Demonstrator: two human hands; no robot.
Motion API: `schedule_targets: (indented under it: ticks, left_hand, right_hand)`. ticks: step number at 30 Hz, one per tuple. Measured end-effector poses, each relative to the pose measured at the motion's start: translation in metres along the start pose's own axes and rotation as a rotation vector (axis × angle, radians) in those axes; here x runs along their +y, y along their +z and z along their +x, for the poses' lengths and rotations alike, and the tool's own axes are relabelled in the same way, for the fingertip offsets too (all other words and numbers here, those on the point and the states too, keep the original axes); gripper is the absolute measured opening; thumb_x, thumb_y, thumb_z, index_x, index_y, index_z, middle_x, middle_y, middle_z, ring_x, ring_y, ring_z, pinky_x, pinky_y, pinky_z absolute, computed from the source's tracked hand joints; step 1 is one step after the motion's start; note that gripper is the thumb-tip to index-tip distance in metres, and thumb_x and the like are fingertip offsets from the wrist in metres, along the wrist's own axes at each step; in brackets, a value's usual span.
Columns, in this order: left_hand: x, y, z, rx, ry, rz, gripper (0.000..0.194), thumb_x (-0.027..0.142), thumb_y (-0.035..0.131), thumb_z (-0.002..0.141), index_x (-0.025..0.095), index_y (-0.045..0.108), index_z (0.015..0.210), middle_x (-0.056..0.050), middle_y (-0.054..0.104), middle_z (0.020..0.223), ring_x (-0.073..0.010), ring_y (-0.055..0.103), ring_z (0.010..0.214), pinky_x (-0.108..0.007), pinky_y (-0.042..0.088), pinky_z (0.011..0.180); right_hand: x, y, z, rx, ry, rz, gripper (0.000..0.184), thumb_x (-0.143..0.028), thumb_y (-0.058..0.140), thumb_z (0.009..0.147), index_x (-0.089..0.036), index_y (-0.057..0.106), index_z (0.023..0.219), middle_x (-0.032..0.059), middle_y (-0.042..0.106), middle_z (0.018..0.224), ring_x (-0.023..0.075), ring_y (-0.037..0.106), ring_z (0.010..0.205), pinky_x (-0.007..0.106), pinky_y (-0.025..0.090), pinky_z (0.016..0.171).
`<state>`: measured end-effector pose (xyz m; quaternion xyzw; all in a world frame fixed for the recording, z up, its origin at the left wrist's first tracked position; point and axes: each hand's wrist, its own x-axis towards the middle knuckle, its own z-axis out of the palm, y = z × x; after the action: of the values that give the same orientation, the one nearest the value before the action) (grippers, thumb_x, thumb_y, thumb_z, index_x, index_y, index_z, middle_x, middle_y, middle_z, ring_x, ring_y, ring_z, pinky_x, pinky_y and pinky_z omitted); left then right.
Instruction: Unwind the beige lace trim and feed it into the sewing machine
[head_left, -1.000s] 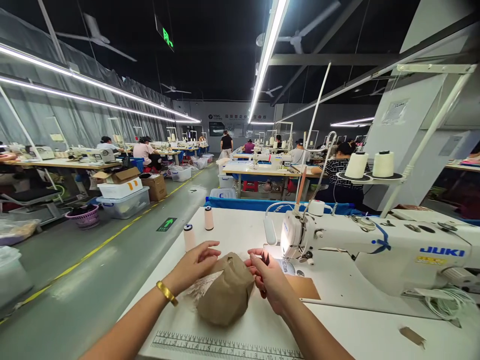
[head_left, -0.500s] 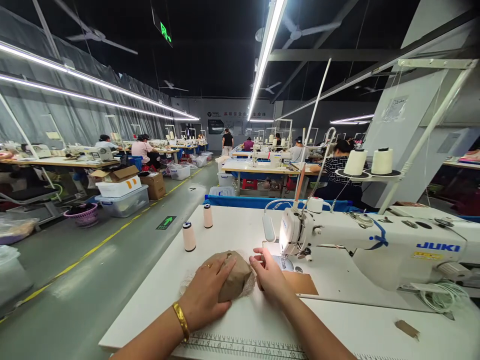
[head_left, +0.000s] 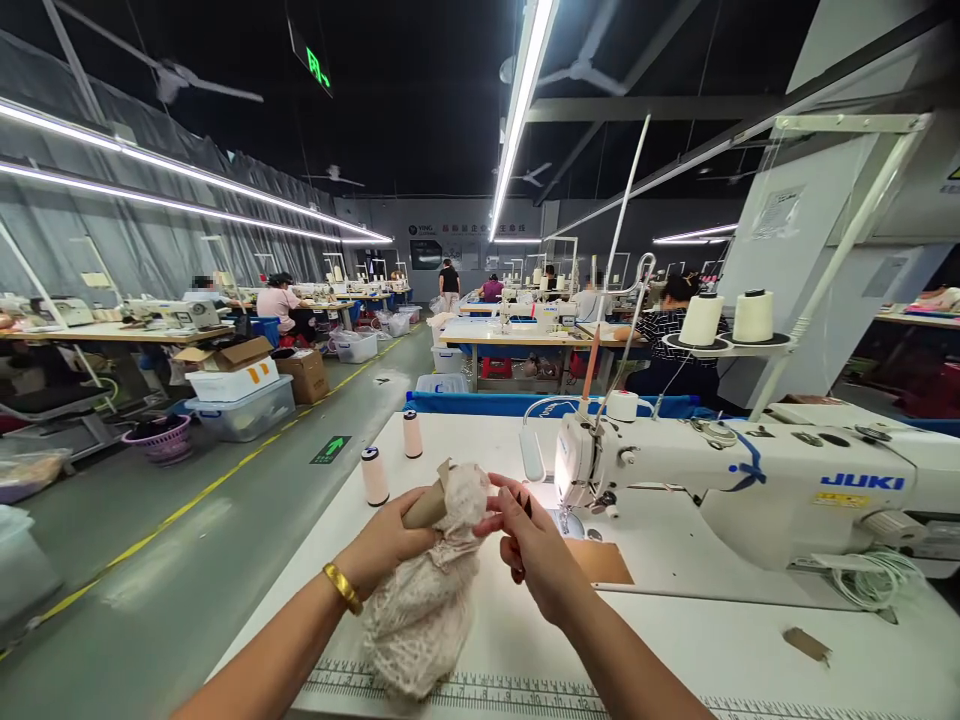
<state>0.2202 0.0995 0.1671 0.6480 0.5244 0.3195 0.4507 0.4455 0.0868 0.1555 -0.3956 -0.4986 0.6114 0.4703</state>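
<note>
Two thread cones [head_left: 374,478]: upright near the left edge of the white table [head_left: 472,430], beyond my wrist; a wide swing of my arm could, I judge, tip one.
Left fingers [head_left: 418,543]: closed on khaki cloth [head_left: 426,508], thumb across its near side; too loose a pinch might let the layers slide apart.
Khaki piece: raised above the table in that grip, smooth and matte, folded to a narrow band, one corner poking upward.
Cream lace [head_left: 420,630]: bunched beside the cloth, gathered tight at its waist, full below, its lower end over the printed ruler [head_left: 517,692]; the patterned web could snag or tear if tugged hard. Whether it is stitched to the khaki, I cannot tell.
Right fingers [head_left: 517,520]: curled around a dark pointed tool [head_left: 523,503], tips just beside the lace; contact is unclear.
Tool tips: bared upward, the rest hidden in my palm; a careless turn could nick the lace or me.
Sewing machine [head_left: 660,450]: lamp lit, well apart from the khaki; lace swung that way might catch around the needle.
</note>
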Motion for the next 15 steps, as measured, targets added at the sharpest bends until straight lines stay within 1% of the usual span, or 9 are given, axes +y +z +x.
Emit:
schedule_targets:
  ticks: [2, 3, 4, 6, 9, 12, 13, 15]
  left_hand:
    - [-0.003, 0.0, -0.001, -0.072, -0.043, -0.144, 0.083, 0.056, 0.071, 0.067, 0.013, 0.059, 0.137, -0.013, 0.075, 0.123, -0.0369, 0.07, 0.112, -0.042, 0.057, 0.092]
    - [-0.007, 0.001, -0.001, -0.102, -0.071, -0.213, 0.087, 0.06, 0.073, 0.066, 0.013, 0.059, 0.137, -0.014, 0.075, 0.123, -0.0364, 0.07, 0.112, -0.042, 0.057, 0.092]
    - [-0.011, 0.004, -0.001, -0.122, -0.101, -0.267, 0.089, 0.063, 0.076, 0.064, 0.014, 0.059, 0.136, -0.014, 0.075, 0.121, -0.0356, 0.071, 0.11, -0.042, 0.057, 0.092]
    - [-0.019, 0.009, 0.0, -0.137, -0.158, -0.326, 0.088, 0.064, 0.08, 0.061, 0.015, 0.06, 0.132, -0.013, 0.076, 0.114, -0.0335, 0.072, 0.104, -0.04, 0.057, 0.089]
    - [-0.028, 0.016, 0.0, -0.135, -0.2, -0.306, 0.084, 0.065, 0.079, 0.062, 0.015, 0.062, 0.127, -0.012, 0.077, 0.108, -0.0321, 0.073, 0.099, -0.04, 0.057, 0.085]
    - [-0.028, 0.014, 0.002, -0.146, -0.194, -0.221, 0.082, 0.066, 0.075, 0.066, 0.015, 0.062, 0.129, -0.012, 0.077, 0.114, -0.0335, 0.072, 0.106, -0.041, 0.058, 0.09]
    - [-0.026, 0.011, 0.003, -0.143, -0.184, -0.173, 0.08, 0.066, 0.074, 0.067, 0.015, 0.064, 0.128, -0.012, 0.077, 0.117, -0.0353, 0.071, 0.111, -0.042, 0.057, 0.093]
    - [-0.021, 0.001, 0.006, -0.109, -0.154, -0.05, 0.077, 0.065, 0.079, 0.065, 0.015, 0.068, 0.123, -0.014, 0.074, 0.125, -0.0421, 0.063, 0.126, -0.047, 0.053, 0.104]
  right_hand:
    - [-0.005, 0.007, -0.004, 0.011, -0.079, -0.036, 0.081, -0.083, 0.059, 0.087, -0.026, 0.054, 0.145, 0.0052, 0.073, 0.096, 0.01, 0.038, 0.053, 0.025, 0.028, 0.048]
    - [-0.005, 0.009, -0.004, 0.019, -0.113, -0.067, 0.08, -0.081, 0.06, 0.088, -0.025, 0.056, 0.145, 0.0061, 0.074, 0.096, 0.0121, 0.044, 0.057, 0.026, 0.032, 0.05]
    - [-0.002, 0.012, -0.002, 0.027, -0.135, -0.099, 0.078, -0.08, 0.06, 0.089, -0.024, 0.057, 0.144, 0.0064, 0.074, 0.095, 0.0147, 0.05, 0.063, 0.027, 0.035, 0.053]
    - [0.009, 0.014, 0.003, 0.034, -0.135, -0.143, 0.076, -0.078, 0.059, 0.09, -0.023, 0.058, 0.143, 0.0063, 0.073, 0.093, 0.0199, 0.059, 0.076, 0.03, 0.041, 0.059]
    - [0.025, 0.012, 0.012, 0.03, -0.09, -0.168, 0.076, -0.077, 0.059, 0.091, -0.02, 0.058, 0.141, 0.0066, 0.072, 0.094, 0.0243, 0.064, 0.09, 0.033, 0.047, 0.068]
    - [0.033, 0.009, 0.016, 0.028, -0.082, -0.183, 0.071, -0.075, 0.057, 0.092, -0.021, 0.059, 0.14, 0.0069, 0.072, 0.102, 0.0246, 0.065, 0.096, 0.033, 0.049, 0.074]
    - [0.033, 0.008, 0.017, 0.03, -0.078, -0.191, 0.069, -0.074, 0.057, 0.093, -0.022, 0.06, 0.139, 0.0069, 0.071, 0.105, 0.0247, 0.065, 0.098, 0.033, 0.049, 0.074]
    - [0.033, 0.007, 0.019, 0.03, -0.062, -0.209, 0.064, -0.07, 0.059, 0.094, -0.023, 0.061, 0.137, 0.0069, 0.071, 0.107, 0.0247, 0.066, 0.099, 0.033, 0.049, 0.073]
